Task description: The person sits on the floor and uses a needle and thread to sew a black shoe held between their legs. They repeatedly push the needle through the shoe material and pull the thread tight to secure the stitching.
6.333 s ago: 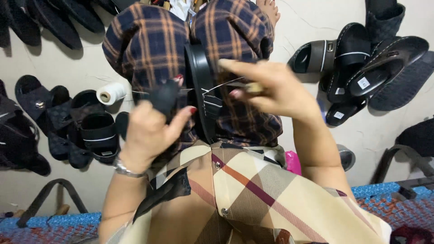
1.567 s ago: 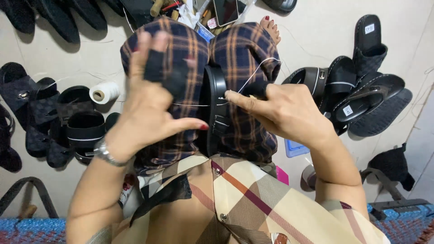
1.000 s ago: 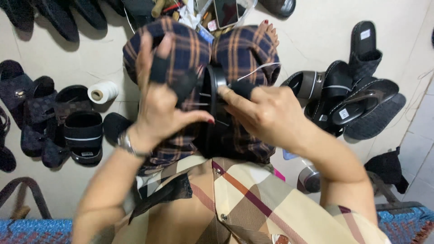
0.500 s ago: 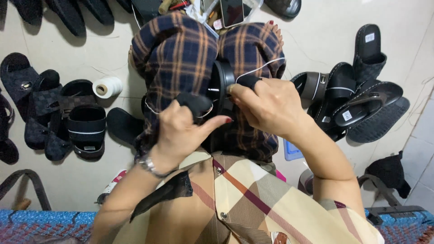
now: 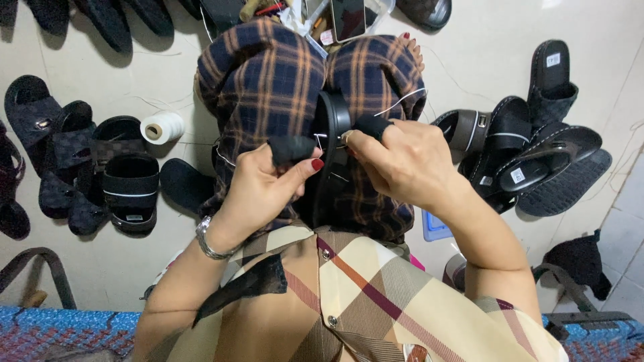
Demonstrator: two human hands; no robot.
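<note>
Sandal (image 5: pixel 329 144) sits on edge between my plaid-clad knees, over the floor, sole toward my right hand (image 5: pixel 409 167). Left hand (image 5: pixel 268 184) has its fingers (image 5: pixel 290 149), capped in black fabric, pinched together on a needle (image 5: pixel 320 142) at the sandal's rim. Right hand fingers, also capped, are closed on the white thread (image 5: pixel 402 100), which loops up off the sole edge.

Handling, my read: sole looks stiff rubber, light, not fragile; strap soft. Best hold is on the sole's edge, with the knees as a clamp. Thread is thin and would snag easily; needle is small and slippery, hence the caps.

Around it: spool of white thread (image 5: pixel 161 127) on the floor toward its left edge, beside a cluster of dark sandals (image 5: pixel 100 174). More sandals (image 5: pixel 537 154) stacked toward the right edge. Tray with a phone (image 5: pixel 349 17) at the far edge beyond my knees. Nothing blocks the hands; loose thread lies nearest.
</note>
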